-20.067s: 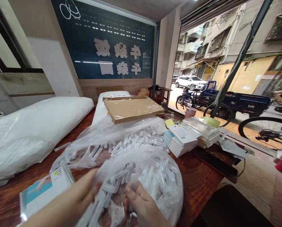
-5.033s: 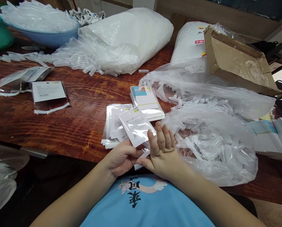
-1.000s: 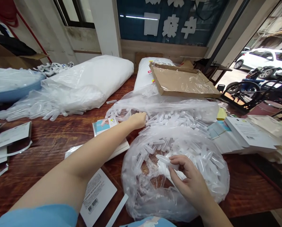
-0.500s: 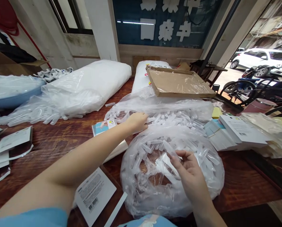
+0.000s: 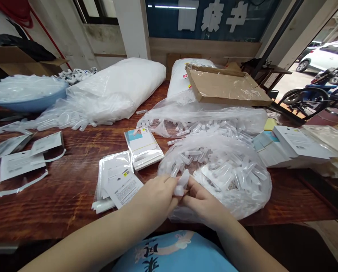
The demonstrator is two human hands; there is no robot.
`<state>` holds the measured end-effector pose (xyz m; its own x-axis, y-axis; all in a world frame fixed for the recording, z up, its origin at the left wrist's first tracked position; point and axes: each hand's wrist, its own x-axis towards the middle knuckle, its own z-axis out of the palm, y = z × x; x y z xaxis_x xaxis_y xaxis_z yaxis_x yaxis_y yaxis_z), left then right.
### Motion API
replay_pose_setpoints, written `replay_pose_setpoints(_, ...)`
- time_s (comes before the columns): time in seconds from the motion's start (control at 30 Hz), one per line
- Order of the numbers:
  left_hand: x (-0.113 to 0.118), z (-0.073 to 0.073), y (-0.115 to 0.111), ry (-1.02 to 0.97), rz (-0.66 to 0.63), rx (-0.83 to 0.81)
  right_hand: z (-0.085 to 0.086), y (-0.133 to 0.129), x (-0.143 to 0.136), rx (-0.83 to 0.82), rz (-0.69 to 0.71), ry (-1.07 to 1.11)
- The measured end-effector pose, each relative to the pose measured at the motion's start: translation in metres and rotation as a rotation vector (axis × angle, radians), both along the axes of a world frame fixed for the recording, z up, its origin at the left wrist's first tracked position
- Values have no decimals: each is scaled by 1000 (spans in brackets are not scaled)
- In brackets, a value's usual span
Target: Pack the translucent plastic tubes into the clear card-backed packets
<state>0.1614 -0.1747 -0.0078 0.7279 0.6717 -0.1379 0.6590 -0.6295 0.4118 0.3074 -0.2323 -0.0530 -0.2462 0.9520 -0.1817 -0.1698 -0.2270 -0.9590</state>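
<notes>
My left hand (image 5: pixel 162 190) and my right hand (image 5: pixel 204 204) meet in front of me, both closed. Between them, small translucent plastic tubes (image 5: pixel 183 179) stick up from the fingers, at least two by the look of it. Which hand bears which tube is partly hidden. Just behind and to the right lies an open clear plastic bag (image 5: pixel 259 200) full of similar tubes. Left of my hands, a printed white card (image 5: pixel 126 190) rests on clear sleeves (image 5: pixel 112 164), beside a banded stack of cards (image 5: pixel 144 147).
Farther back lie another bag of tubes (image 5: pixel 214 113), a shallow cardboard tray (image 5: pixel 231 87) and a large white sack (image 5: pixel 129 79). A blue basin (image 5: pixel 30 104) stands at the left. Filled sleeves (image 5: pixel 24 164) lie left; card stacks (image 5: pixel 299 145) sit right.
My left hand has come back from the far bag and joined my right hand, which moved left and nearer. Tubes now show between them. The view has shifted.
</notes>
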Motion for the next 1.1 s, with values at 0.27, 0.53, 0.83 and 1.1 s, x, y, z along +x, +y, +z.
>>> replay_pose_setpoints(0.27,-23,-17,-31,-179,86,-199,2,-9,-7,3,80,-186)
replay_pose_setpoints(0.53,-60,-42,-34,-279,-255,352,5,-8,-13,-427,308,263)
replay_pose_setpoints(0.83,-69,-37,-35,-272,-312,166,-1,0,-33,-570,515,277)
replay_pose_setpoints(1.1,-99,-35,-32,-316,56,251,-11,6,-48,-737,528,553)
